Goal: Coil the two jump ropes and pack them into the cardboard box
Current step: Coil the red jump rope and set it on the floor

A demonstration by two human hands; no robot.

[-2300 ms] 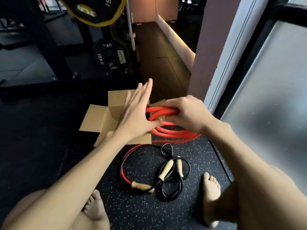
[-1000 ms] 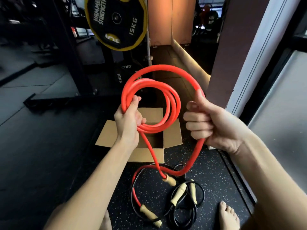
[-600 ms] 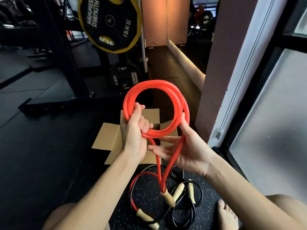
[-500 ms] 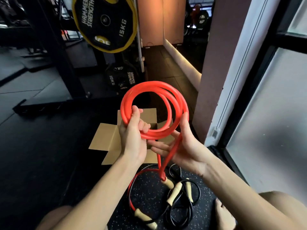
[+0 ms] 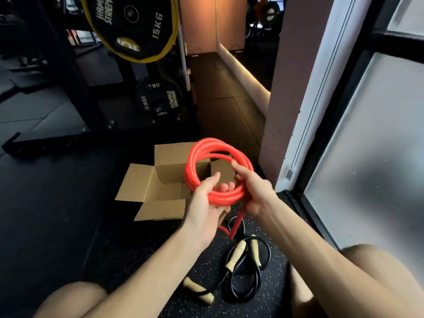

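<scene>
Closest to me, I see the black jump rope [image 5: 243, 278] lying looped on the floor (wooden handles showing). Above it the left hand [image 5: 204, 207] grips the coiled red jump rope [image 5: 206, 143] from beneath, and the right hand [image 5: 254, 191] curls round its right side, before the open cardboard box [image 5: 160, 210].

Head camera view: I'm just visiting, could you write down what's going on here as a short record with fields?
Place: gym floor, weight plates behind
Red jump rope: coiled, held up in the air; a short tail hangs down to the floor
Left hand: fingers curled under the coil, thumb on top
Right hand: on the coil's right side, index finger straight; grip hidden
Cardboard box: open, flaps out, nothing seen inside
Black jump rope: loose on the floor, untouched
Left to do: neither rope is in the box yet
</scene>
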